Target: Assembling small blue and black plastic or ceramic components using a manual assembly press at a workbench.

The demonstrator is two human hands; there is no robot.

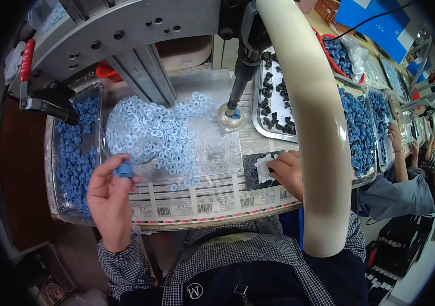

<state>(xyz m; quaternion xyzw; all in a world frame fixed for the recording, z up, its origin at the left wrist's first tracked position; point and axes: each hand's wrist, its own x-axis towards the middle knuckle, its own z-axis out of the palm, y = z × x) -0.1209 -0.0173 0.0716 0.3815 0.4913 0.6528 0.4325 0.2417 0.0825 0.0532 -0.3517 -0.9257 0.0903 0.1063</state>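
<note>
Plainly pinched: a small, stubby, matte blue piece point(123, 171)

Between the thumb and fingers of the left hand point(110, 199), the blue piece was gripped upright, its cap-like body rounded at the top and deeper in colour than the flat, pale blue rings point(146, 127) heaped beyond it. It was held near the inner edge of a glossy, rectangular tray point(101, 94), in which similar blue pieces were piled.

The fingers of the right hand point(290, 172) were curled together, their tips brought down at a crinkled white strip point(264, 169) on a dark, rectangular slab point(252, 178); whether anything was pinched there could not be told.

The rings were spread across a smooth, grey metal plate point(222, 160), partly under clear, wrinkled film. Small, knobbly black pieces point(267, 97) were scattered in a shiny, round-cornered steel tray point(278, 136). The worktop was covered with printed paper point(217, 194), and the right forearm was partly hidden by a thick, glossy cream pipe point(324, 127).
</note>
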